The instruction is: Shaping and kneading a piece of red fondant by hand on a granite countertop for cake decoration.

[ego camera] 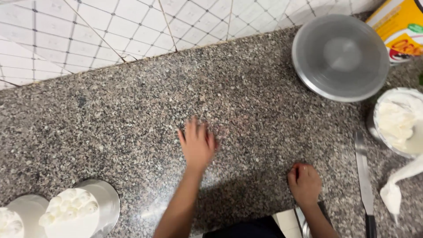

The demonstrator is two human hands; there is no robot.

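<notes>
On granite counter (132, 110), left hand (197, 143) flat, fingers spread, right hand (304, 183) fisted, empty.

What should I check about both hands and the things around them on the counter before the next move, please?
1. Left hand empty, flat on the granite counter: ok.
2. Right hand empty: cannot tell, fingers curled.
3. Palette knife lies flat right of the right hand, apart from it: ok.
4. Piping bag tip resting on the counter, not leaking: cannot tell.
5. Cream bowl upright: ok.
6. Frosted cake apart from the left arm: ok.
</notes>
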